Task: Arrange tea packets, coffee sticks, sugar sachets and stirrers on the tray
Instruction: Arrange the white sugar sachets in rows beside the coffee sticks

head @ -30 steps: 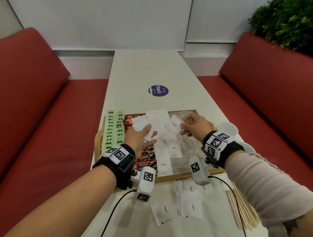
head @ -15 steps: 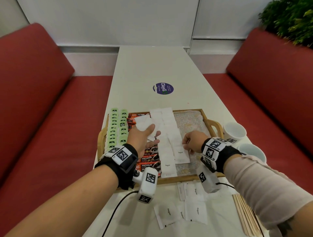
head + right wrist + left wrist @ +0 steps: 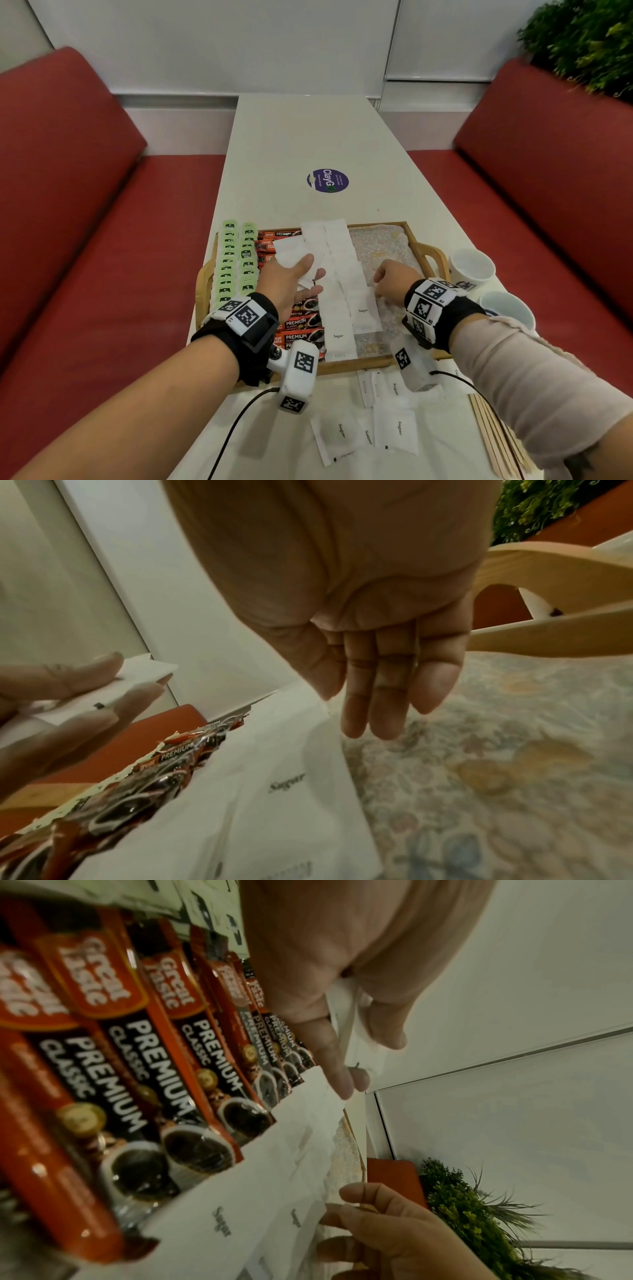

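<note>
Red booth seats flank a long white table, where a wooden tray with curved handles sits at your end. Green tea packets line its left side in two columns, glossy red-and-black coffee sticks lie beside them, and flat white paper sugar sachets overlap in rows down the middle; the right part shows only a pale floral lining.

Your left hand pinches a small stack of sachets between thumb and fingers, hovering above the coffee sticks. Your right hand holds nothing: its fingers point down, nearly straight, their tips at the right edge of the nearest sachet row, whether touching or just above it cannot be told.

To finish this row well, feed one sachet at a time from the left stack, lay it with the same overlap, and square its edge against its neighbours. The thin paper probably slides easily, so light pressure should do.

More sachets lie loose on the table near you, and wooden stirrers wait at the right, off the tray, close to two white cups.
</note>
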`<control>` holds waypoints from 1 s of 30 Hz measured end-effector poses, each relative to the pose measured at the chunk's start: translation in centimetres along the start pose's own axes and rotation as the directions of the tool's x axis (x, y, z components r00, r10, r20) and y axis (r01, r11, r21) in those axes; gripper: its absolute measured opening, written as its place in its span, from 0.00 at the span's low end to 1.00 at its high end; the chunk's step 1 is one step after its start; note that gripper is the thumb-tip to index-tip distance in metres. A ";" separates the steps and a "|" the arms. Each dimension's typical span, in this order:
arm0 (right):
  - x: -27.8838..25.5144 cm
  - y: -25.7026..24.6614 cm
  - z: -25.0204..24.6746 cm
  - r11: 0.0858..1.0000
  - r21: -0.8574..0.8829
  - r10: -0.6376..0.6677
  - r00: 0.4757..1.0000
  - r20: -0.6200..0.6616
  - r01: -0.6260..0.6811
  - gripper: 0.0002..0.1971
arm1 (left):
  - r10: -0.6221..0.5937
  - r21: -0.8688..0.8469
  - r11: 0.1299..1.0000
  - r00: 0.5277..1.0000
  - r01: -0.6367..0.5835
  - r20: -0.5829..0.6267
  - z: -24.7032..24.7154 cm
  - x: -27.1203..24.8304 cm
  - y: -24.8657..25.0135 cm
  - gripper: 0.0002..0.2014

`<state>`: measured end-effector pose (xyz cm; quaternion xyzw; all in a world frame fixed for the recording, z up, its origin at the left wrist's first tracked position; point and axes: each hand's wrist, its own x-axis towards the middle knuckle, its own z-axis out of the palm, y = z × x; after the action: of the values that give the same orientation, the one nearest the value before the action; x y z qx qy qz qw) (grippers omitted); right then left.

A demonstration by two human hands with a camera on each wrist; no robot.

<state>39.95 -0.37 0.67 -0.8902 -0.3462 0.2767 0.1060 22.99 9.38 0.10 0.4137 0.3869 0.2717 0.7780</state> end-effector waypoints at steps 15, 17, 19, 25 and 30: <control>-1.4 -2.8 -1.0 0.931 0.252 -0.231 0.960 -0.157 0.265 0.11 | -0.091 -0.062 0.993 0.989 0.099 0.115 0.6 -0.4 0.6 0.11; -1.7 -3.3 -1.1 0.901 0.296 -0.268 0.944 -0.193 0.316 0.15 | -0.054 0.005 0.999 0.992 0.053 0.110 0.9 -0.5 0.5 0.14; -1.8 -3.7 -1.0 0.904 0.298 -0.259 0.947 -0.190 0.307 0.17 | -0.013 0.047 0.999 0.995 0.008 0.101 1.0 -0.6 0.4 0.17; -2.8 -4.9 -0.3 0.938 0.195 -0.229 0.937 -0.265 0.285 0.09 | 0.076 0.113 0.990 0.995 -0.084 0.069 1.5 -1.0 -0.2 0.16; -3.5 -5.5 -0.2 0.875 0.452 -0.144 0.984 -0.100 0.174 0.19 | 0.068 0.100 0.992 0.990 -0.081 0.123 2.4 -1.5 -0.1 0.15</control>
<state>34.89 1.35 4.39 -0.8166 -0.3394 0.3127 0.3468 24.21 7.18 1.43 0.4838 0.3376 0.2545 0.7663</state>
